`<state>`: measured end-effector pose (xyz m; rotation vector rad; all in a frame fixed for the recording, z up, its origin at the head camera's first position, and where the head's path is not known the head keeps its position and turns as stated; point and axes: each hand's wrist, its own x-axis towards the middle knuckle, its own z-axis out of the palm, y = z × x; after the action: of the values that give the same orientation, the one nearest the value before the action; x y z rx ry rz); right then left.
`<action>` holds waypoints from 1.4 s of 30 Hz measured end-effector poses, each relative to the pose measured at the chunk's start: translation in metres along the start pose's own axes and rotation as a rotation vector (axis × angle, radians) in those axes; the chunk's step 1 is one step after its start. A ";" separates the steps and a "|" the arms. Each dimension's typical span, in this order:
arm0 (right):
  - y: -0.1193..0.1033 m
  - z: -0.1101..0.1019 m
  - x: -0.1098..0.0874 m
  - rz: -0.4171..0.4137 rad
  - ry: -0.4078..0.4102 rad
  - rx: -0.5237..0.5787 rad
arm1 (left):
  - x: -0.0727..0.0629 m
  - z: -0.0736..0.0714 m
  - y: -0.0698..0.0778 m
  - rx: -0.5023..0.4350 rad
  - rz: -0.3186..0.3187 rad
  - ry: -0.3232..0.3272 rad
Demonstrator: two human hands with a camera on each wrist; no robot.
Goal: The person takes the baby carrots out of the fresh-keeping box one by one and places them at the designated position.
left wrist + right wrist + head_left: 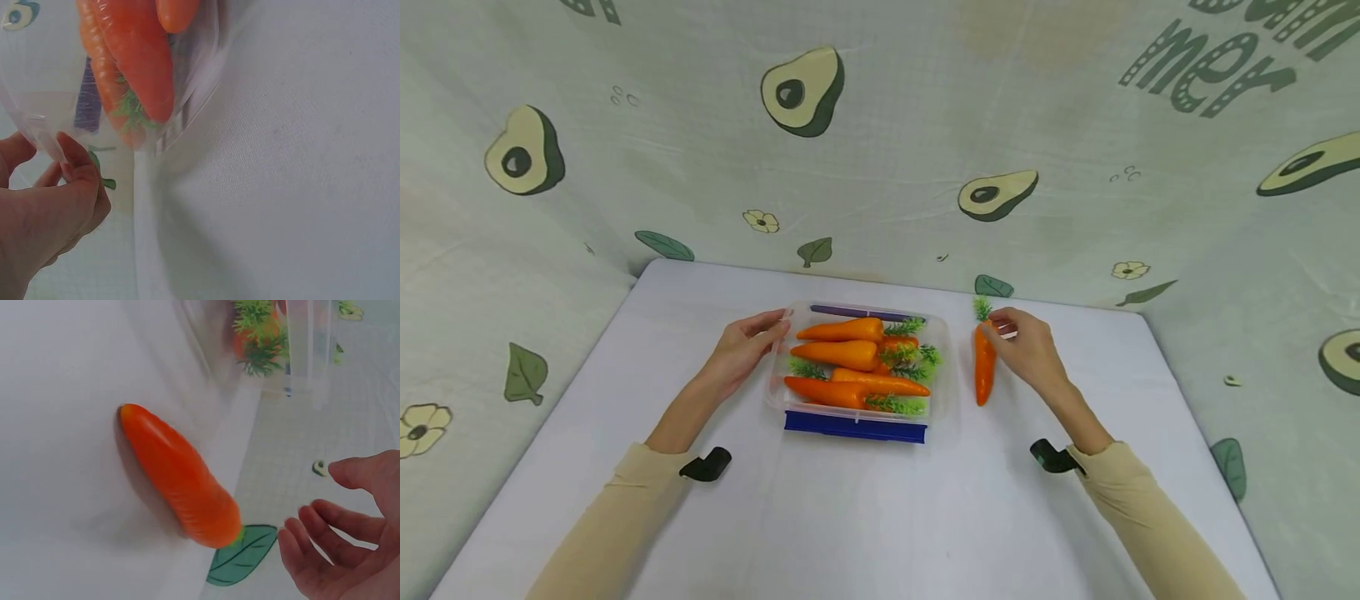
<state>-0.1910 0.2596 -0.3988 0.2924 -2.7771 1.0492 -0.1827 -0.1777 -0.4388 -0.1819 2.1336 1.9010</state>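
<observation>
A clear plastic container [943,375] with blue clips stands on the white table, holding several toy carrots [835,353] with green leafy tops. My left hand [737,354] pinches its left rim between thumb and fingers, as the left wrist view shows. To the right of the container lies a single orange toy carrot [984,371], its leafy end pointing to the back. My right hand [1030,346] is beside this carrot's top end. In the right wrist view, the thumb and fingers of that hand [347,531] are spread apart with nothing between them.
The white table [850,517] ends at the back against a hanging cloth [895,167] printed with avocados and leaves. A blue clip flap [853,427] hangs down along the container's front side. Dark wrist cameras [706,465] sit at both sleeves.
</observation>
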 end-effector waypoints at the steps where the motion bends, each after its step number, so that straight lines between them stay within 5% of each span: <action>1: -0.004 0.000 0.000 -0.009 -0.005 -0.005 | 0.000 -0.001 0.000 0.002 -0.002 0.000; 19: -0.078 0.009 0.007 -0.232 -0.149 -0.122 | -0.002 -0.003 0.002 -0.021 -0.015 -0.005; 42: -0.130 0.049 -0.012 -0.495 -0.296 -0.162 | 0.000 0.001 0.001 -0.084 -0.001 -0.024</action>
<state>-0.1524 0.1325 -0.3551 1.1211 -2.7763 0.6994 -0.1827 -0.1762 -0.4382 -0.1762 2.0394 1.9827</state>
